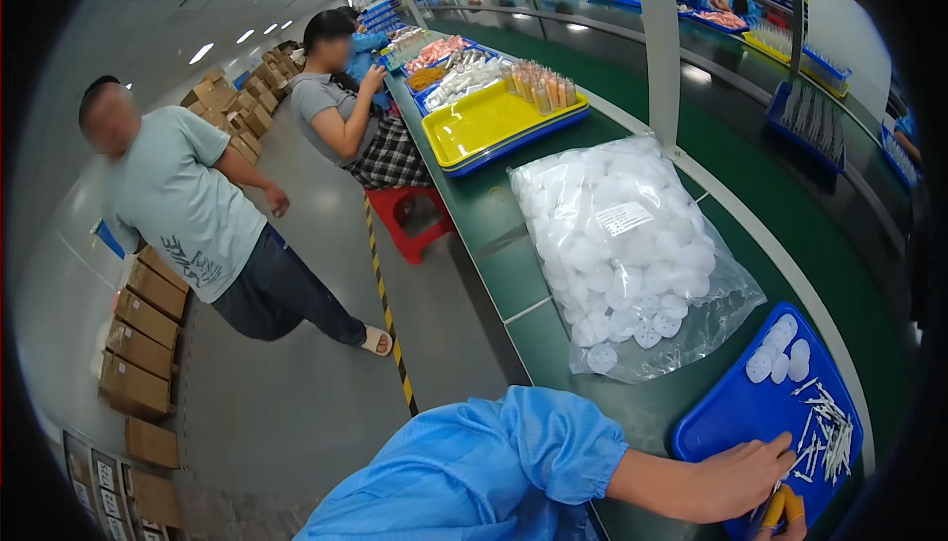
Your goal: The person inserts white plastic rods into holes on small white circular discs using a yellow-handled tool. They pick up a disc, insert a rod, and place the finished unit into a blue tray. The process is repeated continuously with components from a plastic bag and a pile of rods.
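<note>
My left hand [741, 480], in a blue sleeve, reaches over the near side of a blue tray [703, 425]. Its fingers are closed; what they hold, if anything, is hidden. Just below it, partly cut off by the lower edge, is my right hand [790, 531]. Two yellow shapes [778, 507] show at its fingers; I cannot tell whether they are finger covers or tool handles. Thin white sticks [828, 437] lie in a loose pile in the tray beside my left hand. Several white round discs [780, 348] rest at the tray's far end.
A large clear bag of white discs [622, 255] lies on the green worktable [516, 279]. Beyond it stand stacked yellow and blue trays [474, 126] with small bottles. One person [331, 107] sits on a red stool [407, 220]; another [188, 195] walks at left. A metal post [660, 47] rises beside the bag.
</note>
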`<state>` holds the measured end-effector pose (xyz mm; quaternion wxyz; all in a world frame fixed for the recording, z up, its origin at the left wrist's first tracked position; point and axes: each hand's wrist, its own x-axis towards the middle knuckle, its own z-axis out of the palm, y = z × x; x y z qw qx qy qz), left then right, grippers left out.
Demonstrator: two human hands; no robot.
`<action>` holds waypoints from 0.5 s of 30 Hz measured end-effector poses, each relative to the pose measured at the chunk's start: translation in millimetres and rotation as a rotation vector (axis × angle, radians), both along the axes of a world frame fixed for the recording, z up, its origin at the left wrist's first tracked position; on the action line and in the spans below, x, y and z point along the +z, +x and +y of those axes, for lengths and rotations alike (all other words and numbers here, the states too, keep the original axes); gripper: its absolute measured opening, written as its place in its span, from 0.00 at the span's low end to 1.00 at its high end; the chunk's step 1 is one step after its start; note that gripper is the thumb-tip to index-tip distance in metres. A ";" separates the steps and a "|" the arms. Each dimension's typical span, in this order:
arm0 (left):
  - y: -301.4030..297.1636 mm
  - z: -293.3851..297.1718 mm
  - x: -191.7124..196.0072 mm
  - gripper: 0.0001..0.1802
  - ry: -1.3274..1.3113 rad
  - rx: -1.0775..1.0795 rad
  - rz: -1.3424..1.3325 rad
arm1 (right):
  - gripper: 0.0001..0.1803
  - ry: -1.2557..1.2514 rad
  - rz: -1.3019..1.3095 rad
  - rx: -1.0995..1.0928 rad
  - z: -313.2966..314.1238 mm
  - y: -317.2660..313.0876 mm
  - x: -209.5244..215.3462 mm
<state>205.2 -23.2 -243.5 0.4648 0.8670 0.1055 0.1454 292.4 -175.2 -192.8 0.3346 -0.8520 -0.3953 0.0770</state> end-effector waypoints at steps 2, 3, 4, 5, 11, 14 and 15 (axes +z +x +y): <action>-5.2 9.2 -1.0 0.16 0.004 0.019 -0.022 | 0.12 0.048 -0.079 0.035 -2.8 12.4 -1.4; -6.5 12.6 -1.7 0.16 0.007 0.047 -0.057 | 0.11 0.060 -0.139 0.108 -3.5 20.0 -1.6; -6.7 13.3 -1.9 0.13 -0.004 0.064 -0.086 | 0.11 -0.002 -0.215 0.120 -4.7 25.4 -2.4; -6.3 16.2 -2.2 0.11 -0.006 0.099 -0.137 | 0.12 -0.058 -0.289 0.130 -4.2 29.7 -4.3; -6.8 21.5 3.0 0.10 -0.026 0.068 -0.049 | 0.14 -0.192 -0.410 0.128 -2.3 41.1 -12.4; -8.4 23.2 5.2 0.11 -0.098 0.006 0.018 | 0.14 -0.174 -0.403 0.121 -3.3 45.3 -15.4; -8.5 23.1 5.2 0.11 -0.128 0.004 0.011 | 0.14 -0.166 -0.400 0.109 -3.8 46.5 -17.0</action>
